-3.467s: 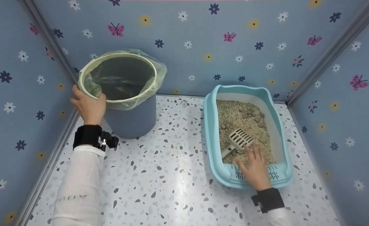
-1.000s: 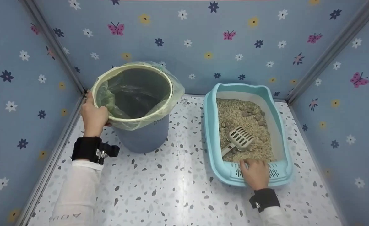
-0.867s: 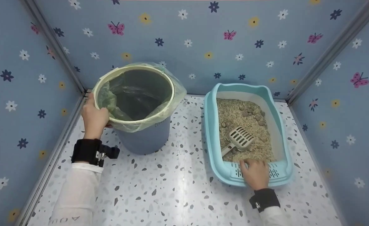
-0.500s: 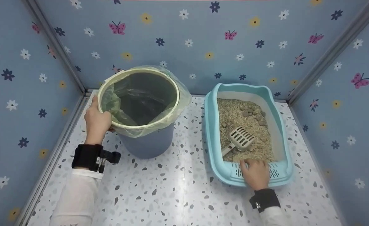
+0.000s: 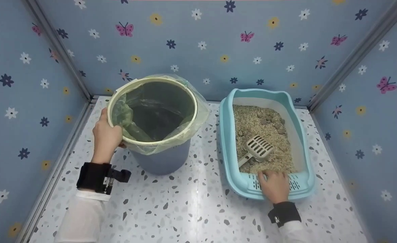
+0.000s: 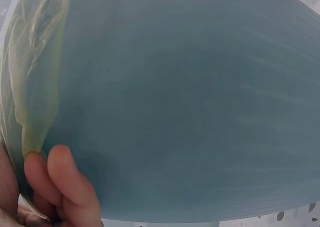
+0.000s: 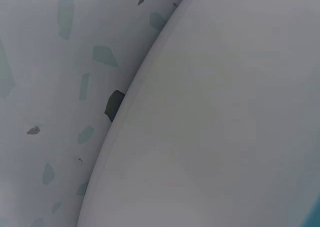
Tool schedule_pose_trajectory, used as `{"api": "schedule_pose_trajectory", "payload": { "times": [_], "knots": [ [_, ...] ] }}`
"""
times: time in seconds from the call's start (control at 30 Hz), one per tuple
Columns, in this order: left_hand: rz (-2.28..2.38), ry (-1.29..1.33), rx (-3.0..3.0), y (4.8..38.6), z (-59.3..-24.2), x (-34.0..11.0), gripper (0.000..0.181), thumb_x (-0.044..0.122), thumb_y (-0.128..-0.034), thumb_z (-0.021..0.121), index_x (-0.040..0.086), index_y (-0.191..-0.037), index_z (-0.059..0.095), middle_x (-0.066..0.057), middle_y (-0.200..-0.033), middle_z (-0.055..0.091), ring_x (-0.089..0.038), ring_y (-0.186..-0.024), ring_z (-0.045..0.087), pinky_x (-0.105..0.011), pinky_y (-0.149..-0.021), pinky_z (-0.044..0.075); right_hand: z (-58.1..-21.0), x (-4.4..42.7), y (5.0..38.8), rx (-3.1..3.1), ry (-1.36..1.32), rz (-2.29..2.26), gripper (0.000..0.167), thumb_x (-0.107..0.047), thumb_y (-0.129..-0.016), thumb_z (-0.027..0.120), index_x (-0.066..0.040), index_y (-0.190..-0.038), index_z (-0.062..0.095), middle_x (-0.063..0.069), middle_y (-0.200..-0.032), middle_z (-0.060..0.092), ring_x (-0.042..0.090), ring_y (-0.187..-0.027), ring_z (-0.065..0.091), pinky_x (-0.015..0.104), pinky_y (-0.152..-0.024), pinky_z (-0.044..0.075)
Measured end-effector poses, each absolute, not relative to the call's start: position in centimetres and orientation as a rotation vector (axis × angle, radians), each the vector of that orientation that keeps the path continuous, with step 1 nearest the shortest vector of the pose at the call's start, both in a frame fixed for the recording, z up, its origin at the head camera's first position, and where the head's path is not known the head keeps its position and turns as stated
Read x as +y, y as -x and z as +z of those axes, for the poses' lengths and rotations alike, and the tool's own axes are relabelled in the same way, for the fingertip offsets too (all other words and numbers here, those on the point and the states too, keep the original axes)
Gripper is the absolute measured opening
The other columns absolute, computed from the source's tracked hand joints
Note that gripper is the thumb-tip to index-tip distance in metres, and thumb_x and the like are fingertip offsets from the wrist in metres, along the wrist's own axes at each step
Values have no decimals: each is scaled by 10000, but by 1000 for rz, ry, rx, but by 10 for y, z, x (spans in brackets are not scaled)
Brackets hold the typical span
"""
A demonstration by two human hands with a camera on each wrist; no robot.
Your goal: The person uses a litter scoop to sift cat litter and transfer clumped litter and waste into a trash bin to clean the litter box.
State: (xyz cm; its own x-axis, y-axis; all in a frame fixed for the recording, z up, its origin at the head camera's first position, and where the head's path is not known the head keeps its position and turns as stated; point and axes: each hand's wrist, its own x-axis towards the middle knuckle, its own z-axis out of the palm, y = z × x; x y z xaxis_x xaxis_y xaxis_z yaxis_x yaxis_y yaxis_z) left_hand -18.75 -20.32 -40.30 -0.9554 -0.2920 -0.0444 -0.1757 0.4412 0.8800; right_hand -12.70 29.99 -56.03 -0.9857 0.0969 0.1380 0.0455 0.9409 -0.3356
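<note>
My left hand grips the near-left rim of a blue-grey trash can. A pale yellow-green bin liner is folded over that rim. In the left wrist view, curled fingers press the can's outer wall below the liner's edge. My right hand holds the slotted front ledge of a light blue litter box, its fingers bent over the inner edge. A beige litter scoop lies on the litter, slotted head up. The right wrist view shows only the box's pale outer wall and floor.
Darker clumps sit in the litter at the back right. Flower-patterned walls enclose the back and both sides. Speckled floor lies between and in front of the can and the box.
My left hand has drawn the trash can toward me and to the right, closer to the box. My right hand, earlier spread beside the scoop, has moved back onto the front ledge and curled over it.
</note>
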Motion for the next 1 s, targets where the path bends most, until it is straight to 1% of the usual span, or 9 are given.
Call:
{"api": "schedule_pose_trajectory", "payload": {
  "times": [0.3, 0.43, 0.53, 0.6, 0.67, 0.73, 0.87, 0.93, 1.0],
  "knots": [
    [-1528, -440, -2563, 185, -403, -199, 682, -39, -832, 361, 102, -1491, 261, -329, -1101, 543, -172, -418, 575, -354, -409, 521, -561, 300, 128, -2946, 107, 499, 419, -395, -951, 481, -57, -1029, 717, 191, -1053, 686, 429, -1058, 572, 594, -1068, 226],
    [-1549, -438, -2573, 182, -403, -198, 684, -31, -831, 366, 98, -1493, 253, -338, -1149, 526, -188, -445, 588, -365, -416, 524, -561, 301, 128, -2943, 102, 505, 444, -414, -957, 463, -57, -1035, 716, 186, -1059, 687, 426, -1066, 571, 592, -1071, 222],
    [-1535, -439, -2584, 179, -403, -196, 694, -23, -824, 366, 95, -1497, 247, -338, -1197, 506, -264, -532, 620, -371, -415, 523, -562, 301, 128, -2931, 98, 511, 440, -414, -954, 468, -60, -1023, 720, 181, -1050, 690, 425, -1059, 573, 589, -1066, 234],
    [-1495, -427, -2596, 178, -403, -194, 680, -23, -821, 363, 84, -1486, 273, -335, -1197, 510, -320, -624, 630, -368, -406, 516, -563, 302, 128, -2920, 92, 505, 425, -404, -952, 476, -64, -1005, 726, 176, -1030, 696, 419, -1039, 580, 584, -1054, 256],
    [-1481, -412, -2601, 176, -403, -191, 675, -26, -820, 358, 82, -1482, 284, -333, -1205, 510, -358, -665, 627, -369, -401, 513, -564, 302, 128, -2908, 89, 494, 405, -387, -947, 489, -66, -990, 732, 171, -1011, 700, 413, -1020, 584, 581, -1044, 273],
    [-1490, -396, -2598, 174, -403, -189, 660, -29, -823, 354, 82, -1472, 304, -332, -1194, 519, -345, -646, 628, -372, -400, 513, -564, 301, 129, -2895, 90, 491, 388, -374, -943, 504, -65, -976, 736, 169, -992, 702, 409, -1005, 586, 578, -1037, 284],
    [-1526, -367, -2595, 170, -404, -185, 656, -25, -835, 356, 91, -1478, 298, -338, -1189, 520, -279, -540, 610, -383, -396, 511, -564, 300, 129, -2886, 97, 488, 383, -367, -940, 511, -59, -971, 737, 173, -987, 701, 415, -1007, 583, 592, -1039, 281],
    [-1511, -355, -2603, 169, -405, -183, 652, -17, -839, 363, 88, -1479, 300, -343, -1203, 513, -269, -550, 603, -381, -390, 506, -563, 300, 129, -2891, 99, 488, 400, -378, -944, 498, -58, -977, 734, 173, -995, 700, 416, -1017, 582, 595, -1042, 278],
    [-1485, -347, -2615, 168, -405, -182, 641, -6, -844, 374, 82, -1476, 304, -347, -1216, 508, -298, -588, 606, -373, -384, 500, -563, 300, 129, -2898, 102, 491, 411, -388, -947, 489, -59, -980, 732, 173, -1002, 700, 415, -1026, 582, 593, -1047, 273]
  ]
}}
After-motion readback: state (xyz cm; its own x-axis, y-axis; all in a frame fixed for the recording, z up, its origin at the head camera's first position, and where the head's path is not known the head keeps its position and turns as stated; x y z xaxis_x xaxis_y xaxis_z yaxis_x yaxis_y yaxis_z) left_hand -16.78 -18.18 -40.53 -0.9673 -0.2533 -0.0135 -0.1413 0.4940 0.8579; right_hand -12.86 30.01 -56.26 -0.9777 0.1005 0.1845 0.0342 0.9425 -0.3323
